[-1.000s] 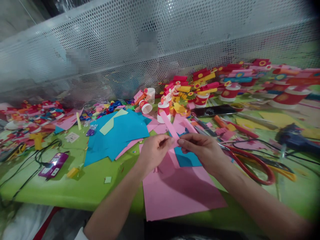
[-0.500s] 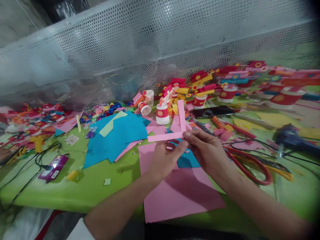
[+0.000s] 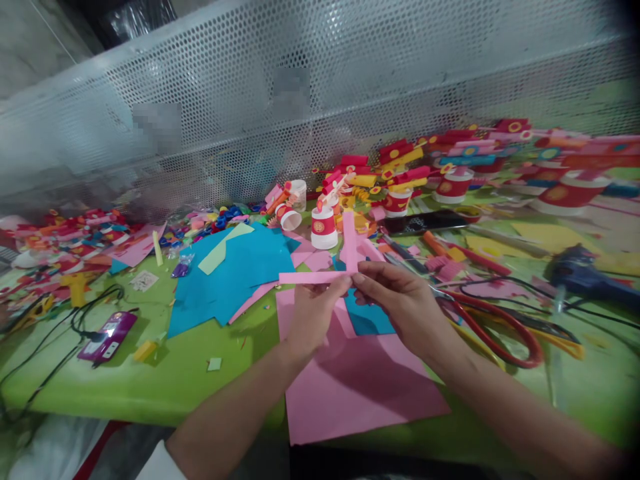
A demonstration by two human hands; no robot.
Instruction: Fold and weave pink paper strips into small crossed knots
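Observation:
Two pink paper strips (image 3: 313, 277) meet at a right angle in front of me, one lying sideways and one pointing up. My left hand (image 3: 316, 312) pinches the sideways strip from below near the corner, thumb on top. At the corner itself, my right hand (image 3: 393, 293) grips the joined ends between thumb and fingertips. Whether the strips are glued there cannot be seen. Under both hands lies a large pink paper sheet (image 3: 365, 393), with a smaller blue piece (image 3: 370, 317) on it partly covered by my fingers.
Blue paper sheets (image 3: 235, 267) lie left of my hands. Red-handled scissors (image 3: 505, 327) and a glue gun (image 3: 585, 273) rest at right. A purple power strip (image 3: 107, 339) with black cables sits at left. Decorated paper cups (image 3: 324, 227) line the back, before a perforated metal panel (image 3: 225, 120).
Both hands and the strips have shifted slightly left. My left thumb has moved up to the corner and now presses on the strip beside my right fingertips.

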